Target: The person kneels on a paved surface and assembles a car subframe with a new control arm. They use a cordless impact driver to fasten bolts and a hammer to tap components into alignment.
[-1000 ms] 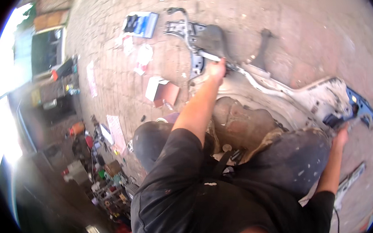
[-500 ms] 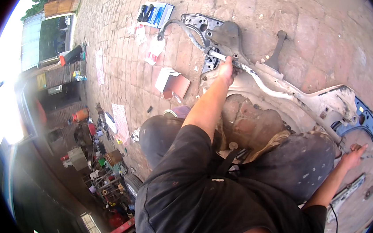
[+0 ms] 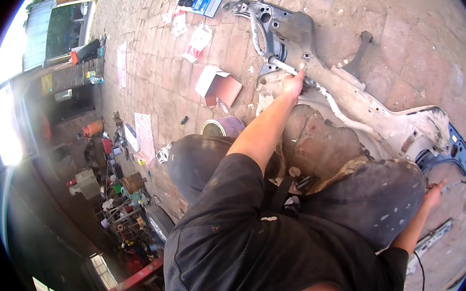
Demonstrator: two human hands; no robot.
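Observation:
A long curved anti-roll bar (image 3: 336,109) with worn pale paint lies across a car subframe (image 3: 391,118) on the brick ground. My left hand (image 3: 293,85) is closed around the bar, left of the subframe's middle. At the lower right, my right hand (image 3: 434,193) is closed on the bar's other end part, beside my knee; its fingers are partly hidden. A dark control arm (image 3: 266,18) is at the subframe's far left end, and a blue control arm (image 3: 459,150) at its right end. The bar's far end reaches over the dark arm.
Beyond the subframe lies a loose dark metal arm (image 3: 359,57). To the left are an open cardboard box (image 3: 218,88), a blue-and-white box (image 3: 206,1) with black parts on it, plastic bags (image 3: 198,42) and a tin (image 3: 217,127). A metal rail (image 3: 435,238) lies at lower right. Workshop clutter fills the left.
The bar has turned: its far end, which curved out to the left, now lies up over the dark control arm. Both hands keep their hold. The view has shifted slightly.

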